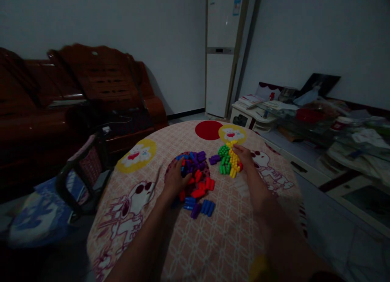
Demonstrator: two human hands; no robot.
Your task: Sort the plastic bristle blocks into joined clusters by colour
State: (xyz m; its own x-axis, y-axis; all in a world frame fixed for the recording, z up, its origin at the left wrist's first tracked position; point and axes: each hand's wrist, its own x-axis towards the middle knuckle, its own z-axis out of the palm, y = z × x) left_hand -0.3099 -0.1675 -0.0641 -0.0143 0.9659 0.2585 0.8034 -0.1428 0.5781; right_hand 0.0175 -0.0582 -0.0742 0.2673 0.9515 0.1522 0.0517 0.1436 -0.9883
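Left hand (175, 178) at colourful pile (198, 176); right hand (244, 155) at yellow pieces (234, 161).

Upper limbs of the person, seen from the head. Left hand (176, 178): bare, with slender fingers and a distinct thumb; finer detail of the nails is too small to make out. Left forearm (144, 237): bare along its visible length, smooth in outline, narrow at the wrist and broadening toward the lower edge of the view. Right hand (243, 153): likewise bare, the fingers partly hidden. Right forearm (268, 211): bare, slim at the wrist, widening markedly toward the elbow, its lower portion blurred and deep in shadow. Dark patch (324, 276): small, at the bottom edge beside the right arm; whether it is a sleeve hem cannot be told.
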